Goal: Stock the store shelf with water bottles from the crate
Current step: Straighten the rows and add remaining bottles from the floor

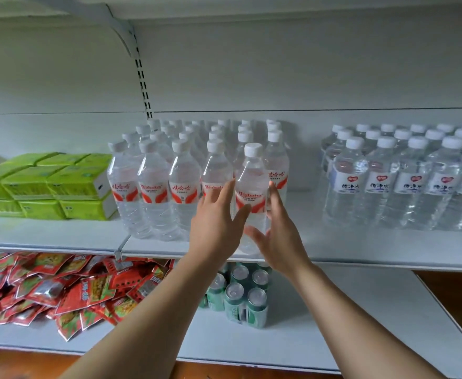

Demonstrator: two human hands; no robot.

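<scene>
**Both hands around the front bottle at the shelf edge**

On the far left of the white shelf (pixel 60 233) sit stacked green packs (pixel 46 184). Next to them stands a block of red-labelled water bottles (pixel 153 187), upright in rows running back to the rear panel. On the lower shelf (pixel 320 324) lie red snack packets (pixel 46 291) in a loose heap, with a pack of green cans (pixel 240 294) beside them.

The left hand (pixel 216 222) has its fingers straight and spread, the thumb against the label of the front bottle (pixel 251 187). That bottle stands upright near the shelf's front lip, ahead of the red-labelled rows. The right hand (pixel 276 236) flanks its other side, fingers extended and relaxed, touching rather than curling around it.

Well apart to the right stands a second block of blue-labelled bottles (pixel 404 181).
</scene>
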